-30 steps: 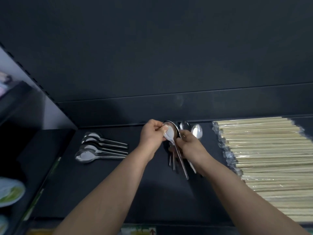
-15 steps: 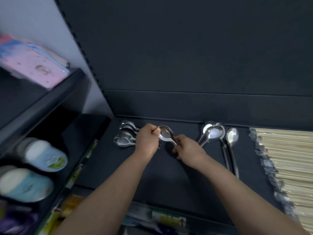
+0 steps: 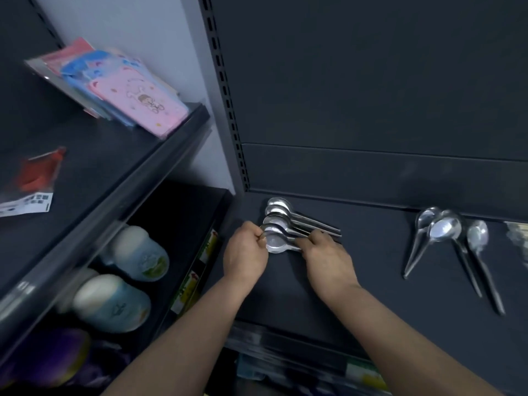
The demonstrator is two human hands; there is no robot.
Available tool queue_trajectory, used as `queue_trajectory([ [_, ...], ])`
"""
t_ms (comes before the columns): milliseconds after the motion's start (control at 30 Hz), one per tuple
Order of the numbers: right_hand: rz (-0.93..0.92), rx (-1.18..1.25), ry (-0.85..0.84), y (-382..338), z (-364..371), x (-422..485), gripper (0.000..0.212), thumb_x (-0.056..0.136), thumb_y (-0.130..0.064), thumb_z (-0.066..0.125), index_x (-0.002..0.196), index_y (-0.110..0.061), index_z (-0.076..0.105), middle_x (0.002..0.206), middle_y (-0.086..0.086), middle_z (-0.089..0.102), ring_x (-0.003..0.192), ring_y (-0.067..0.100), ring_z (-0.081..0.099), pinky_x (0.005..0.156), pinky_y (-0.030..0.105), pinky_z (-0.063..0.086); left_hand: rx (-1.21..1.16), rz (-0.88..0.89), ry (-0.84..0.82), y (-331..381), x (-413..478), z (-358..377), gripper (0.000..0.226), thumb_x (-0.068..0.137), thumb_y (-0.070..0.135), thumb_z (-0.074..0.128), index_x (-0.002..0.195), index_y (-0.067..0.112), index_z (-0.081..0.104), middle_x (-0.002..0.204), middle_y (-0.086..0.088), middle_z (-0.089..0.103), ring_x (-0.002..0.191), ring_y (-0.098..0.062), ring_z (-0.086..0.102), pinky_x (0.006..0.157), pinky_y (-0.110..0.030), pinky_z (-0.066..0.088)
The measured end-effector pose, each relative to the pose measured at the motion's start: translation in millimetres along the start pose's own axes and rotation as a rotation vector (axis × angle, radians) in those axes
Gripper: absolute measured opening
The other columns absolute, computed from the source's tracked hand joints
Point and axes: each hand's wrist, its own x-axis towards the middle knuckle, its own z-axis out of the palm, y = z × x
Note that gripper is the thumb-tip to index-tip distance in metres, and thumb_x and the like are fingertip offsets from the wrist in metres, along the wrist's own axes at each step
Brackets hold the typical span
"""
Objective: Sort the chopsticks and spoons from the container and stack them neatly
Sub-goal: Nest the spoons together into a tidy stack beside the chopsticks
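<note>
Both hands meet over the dark shelf [image 3: 371, 295], a little below the middle of the view. The left hand [image 3: 245, 258] has its fingers curled and pinches the rim of the bowl of a spoon [image 3: 275, 244]. The right hand [image 3: 328, 261], at 3 o'clock from the left, has its fingertips closed on the same spoon's handle. The spoon is bowl-up, with the bowl toward 9 o'clock and the handle toward 3 o'clock.

It sits at the near end of a row of spoons [image 3: 281, 214] that runs off toward 12 o'clock from the hands. Their bowls are lined up one behind another and their handles lie side by side, pointing to about 4 o'clock. Whether the held spoon already touches its neighbour cannot be told.

Well apart at 3 o'clock lie a few loose spoons [image 3: 445, 228]. Their bowls are bunched near the back wall and their handles fan out toward 5 and 7 o'clock. At the far right edge is a pale bundle [image 3: 518, 238], too blurred to identify.

On the neighbouring shelves, pink packets [image 3: 143, 104] lie at 10 o'clock, a red packet [image 3: 40, 172] at 9 o'clock, and jars [image 3: 137, 252] with pale lids at 8 o'clock.
</note>
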Motion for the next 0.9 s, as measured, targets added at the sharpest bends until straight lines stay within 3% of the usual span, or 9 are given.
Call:
queue_trajectory([
  [167, -0.026, -0.108, 0.066, -4, 3, 1, 0.040, 0.090, -0.010, 0.051, 0.125, -0.026, 0.057, 0.121, -0.001, 0.050, 0.116, 0.022, 0.043, 0.096, 0.034, 0.034, 0.036, 0.116, 0.092, 6, 5, -6, 0.020, 0.085, 0.017, 0.065, 0.102, 0.018, 0.055, 0.103, -0.001, 0.060, 0.096, -0.021, 0.059, 0.078, -0.036, 0.050],
  [333, 0.007, -0.141, 0.100, 9, -3, -7, 0.035, 0.086, -0.011, 0.058, 0.117, -0.025, 0.063, 0.115, -0.001, 0.057, 0.110, 0.024, 0.049, 0.085, 0.034, 0.038, 0.048, 0.226, 0.031, 28, 2, 1, 0.014, 0.087, 0.018, 0.062, 0.101, 0.023, 0.063, 0.107, 0.004, 0.063, 0.101, -0.019, 0.059, 0.079, -0.038, 0.052],
  [500, 0.139, -0.244, 0.115, 49, -16, -26, 0.029, 0.060, -0.013, 0.081, 0.086, -0.026, 0.073, 0.083, -0.004, 0.063, 0.079, 0.021, 0.057, 0.062, 0.032, 0.044, 0.007, 0.302, -0.049, 65, -6, 30, 0.012, 0.087, 0.017, 0.063, 0.098, 0.022, 0.064, 0.104, 0.006, 0.066, 0.101, -0.015, 0.061, 0.084, -0.034, 0.051],
  [767, 0.334, -0.239, 0.129, 140, -40, -70, 0.028, 0.077, -0.013, 0.068, 0.103, -0.023, 0.072, 0.100, 0.001, 0.065, 0.097, 0.026, 0.057, 0.074, 0.037, 0.045, 0.045, 0.397, -0.268, 144, -31, 95, 0.016, 0.089, 0.021, 0.062, 0.105, 0.022, 0.063, 0.105, 0.005, 0.069, 0.103, -0.018, 0.062, 0.087, -0.034, 0.050],
  [900, 0.377, -0.185, 0.147, 183, -51, -90, 0.035, 0.089, -0.016, 0.055, 0.123, -0.025, 0.061, 0.117, 0.000, 0.059, 0.111, 0.025, 0.050, 0.084, 0.038, 0.042, 0.048, 0.367, -0.319, 183, -35, 126, 0.037, 0.088, 0.031, 0.065, 0.122, 0.018, 0.056, 0.120, -0.003, 0.065, 0.115, -0.024, 0.059, 0.094, -0.035, 0.048],
])
